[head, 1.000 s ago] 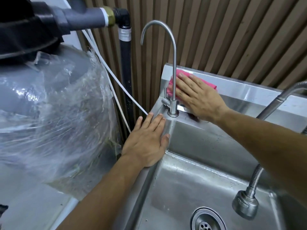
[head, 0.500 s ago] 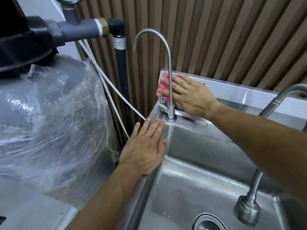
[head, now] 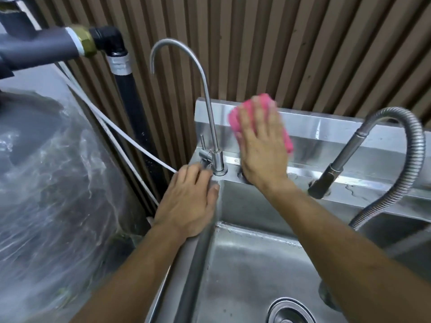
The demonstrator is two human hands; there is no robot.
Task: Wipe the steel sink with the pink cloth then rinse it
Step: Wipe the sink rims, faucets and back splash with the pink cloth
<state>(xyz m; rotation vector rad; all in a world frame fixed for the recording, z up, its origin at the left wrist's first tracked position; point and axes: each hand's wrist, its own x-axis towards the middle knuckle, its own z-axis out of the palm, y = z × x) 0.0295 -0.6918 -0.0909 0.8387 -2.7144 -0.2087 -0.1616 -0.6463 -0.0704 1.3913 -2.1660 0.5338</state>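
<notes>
The steel sink (head: 245,264) fills the lower right, with a raised backsplash (head: 326,129) along the slatted wall. My right hand (head: 262,150) presses the pink cloth (head: 235,117) flat against the backsplash, just right of the thin gooseneck tap (head: 210,122). Pink edges show above my fingers and beside my palm; the rest of the cloth is hidden. My left hand (head: 189,203) lies flat, fingers spread, on the sink's left rim at the corner by the tap's base.
A flexible metal hose with a dark spray head (head: 326,178) hangs over the sink's back ledge at right. The drain (head: 289,311) sits at the bottom. A plastic-wrapped grey tank (head: 46,183), a black pipe (head: 133,108) and white tubing (head: 121,134) stand at left.
My right hand has slid the pink cloth to the right along the backsplash, away from the gooseneck tap. My left hand stays on the rim. The view has tilted upward.
</notes>
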